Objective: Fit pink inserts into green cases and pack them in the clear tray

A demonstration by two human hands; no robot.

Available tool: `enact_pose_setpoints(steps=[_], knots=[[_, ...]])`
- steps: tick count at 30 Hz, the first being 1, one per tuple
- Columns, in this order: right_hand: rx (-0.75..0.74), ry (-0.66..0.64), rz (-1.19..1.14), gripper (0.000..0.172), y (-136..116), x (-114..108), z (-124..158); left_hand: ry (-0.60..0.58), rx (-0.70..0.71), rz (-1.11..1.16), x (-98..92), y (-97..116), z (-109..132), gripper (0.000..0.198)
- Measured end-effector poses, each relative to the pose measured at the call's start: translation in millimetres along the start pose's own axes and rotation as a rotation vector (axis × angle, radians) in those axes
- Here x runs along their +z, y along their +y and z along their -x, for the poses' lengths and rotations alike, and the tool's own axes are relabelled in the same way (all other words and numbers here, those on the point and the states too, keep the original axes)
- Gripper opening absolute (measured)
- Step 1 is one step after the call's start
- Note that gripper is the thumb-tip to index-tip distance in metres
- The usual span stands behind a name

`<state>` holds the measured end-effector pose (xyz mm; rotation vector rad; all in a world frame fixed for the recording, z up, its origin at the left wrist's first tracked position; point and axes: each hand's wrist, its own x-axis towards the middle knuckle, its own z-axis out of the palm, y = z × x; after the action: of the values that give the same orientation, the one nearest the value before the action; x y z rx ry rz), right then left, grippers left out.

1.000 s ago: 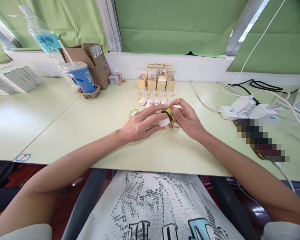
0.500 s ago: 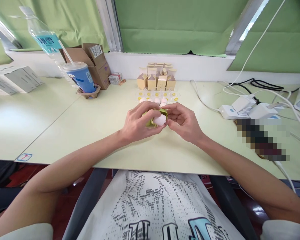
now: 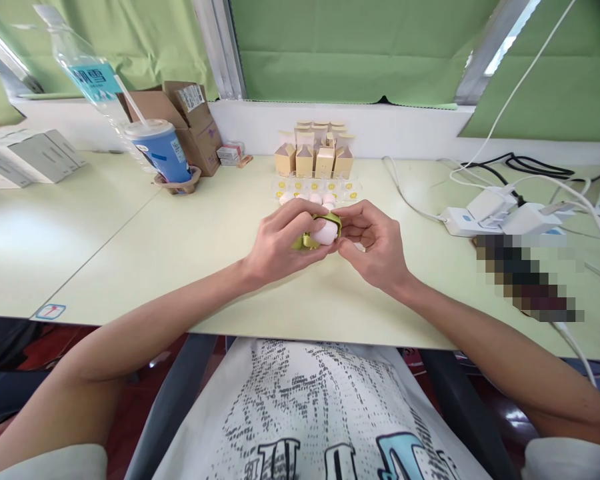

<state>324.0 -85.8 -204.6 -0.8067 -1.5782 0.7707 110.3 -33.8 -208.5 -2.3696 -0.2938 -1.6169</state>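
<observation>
My left hand is closed around a small lime-green case. Inside the case's opening, which faces right and toward me, sits a smooth pinkish-white rounded piece. The fingertips of my right hand pinch the right edge of the green case, with the thumb low and the index finger on top. Both hands are above the table, close together. Just behind them lie several similar pinkish-white pieces, partly hidden by my fingers. Beyond those is a clear plastic tray with yellow round marks.
Small open yellow boxes stand in rows by the wall. To the left are a blue cup in a carton holder, a plastic bottle and a cardboard box. A power strip with cables and a blurred-out dark object are at right.
Both hands and the green case have shifted slightly right in view. The case has turned a little, so more of its rim shows around the pinkish-white piece.
</observation>
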Motion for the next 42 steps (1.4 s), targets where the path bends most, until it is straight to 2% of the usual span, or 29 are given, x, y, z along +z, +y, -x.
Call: enact_pose_setpoints(steps=[11, 14, 17, 21, 24, 29, 36, 39, 42], knots=[[-0.006, 0.03, 0.033, 0.032, 1.9, 0.8, 1.1, -0.042, -0.055, 0.068, 0.3, -3.5, 2.7, 0.021], [-0.027, 0.005, 0.071, 0.03, 1.8, -0.8, 3.1, -0.062, -0.101, 0.11, -1.2, -4.6, 3.9, 0.028], [-0.03, -0.034, 0.054, 0.032, 3.0, -4.9, 1.6, -0.083, -0.219, 0.186, -4.3, -6.7, 5.5, 0.045], [-0.065, -0.122, -0.011, 0.05, 7.7, -11.5, -6.9, -0.038, -0.478, 0.395, -4.0, -15.6, 8.5, 0.064], [-0.116, -0.151, 0.054, 0.061, 12.3, -14.9, -11.6, -0.007, -0.556, 0.551, -0.7, -23.7, 10.3, 0.067], [-0.153, -0.079, 0.19, 0.053, 14.2, -18.2, -11.7, -0.052, -0.639, 0.656, 3.1, -22.7, 14.0, 0.066], [-0.176, 0.063, 0.21, 0.05, 11.3, -18.5, -12.4, -0.087, -0.661, 0.644, 0.3, -8.5, 12.4, 0.054], [-0.138, 0.142, 0.262, 0.05, 17.4, -22.6, -18.2, -0.119, -0.631, 0.603, -7.3, 0.9, 4.9, 0.036], [-0.113, 0.227, 0.309, 0.051, 30.6, -35.9, -28.6, -0.18, -0.547, 0.487, -13.5, 9.0, -1.1, 0.018]])
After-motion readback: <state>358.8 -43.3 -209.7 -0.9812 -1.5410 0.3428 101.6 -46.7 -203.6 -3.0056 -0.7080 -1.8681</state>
